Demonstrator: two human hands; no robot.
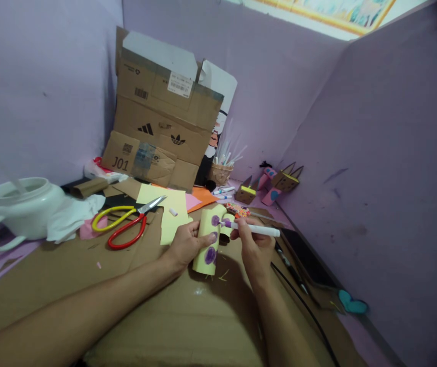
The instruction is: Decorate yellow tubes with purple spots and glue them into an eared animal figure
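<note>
My left hand (187, 243) grips a yellow paper-covered tube (205, 260) that bears several purple spots, its thumb lying across the front. A white marker (258, 230) with a purple tip is pinched in my right hand (254, 252). The tip meets the tube's side by the upper spot, though I cannot tell whether it touches. Behind the tube, partly hidden, is a smaller yellow roll (227, 229) with a dark opening. Scissors (142, 216) with a yellow and a red handle lie to the left on yellow paper (169, 229), near a small white cap (173, 212).
A white ceramic pot (30, 209) stands at the left beside crumpled tissue (69, 219). Flattened cardboard (157, 127) leans on the back wall. A basket (221, 174) holds several sticks. Cardboard animal figures (285, 181), a pen (290, 267), a dark tablet-like slab (310, 257) and a cable (306, 306) lie right.
</note>
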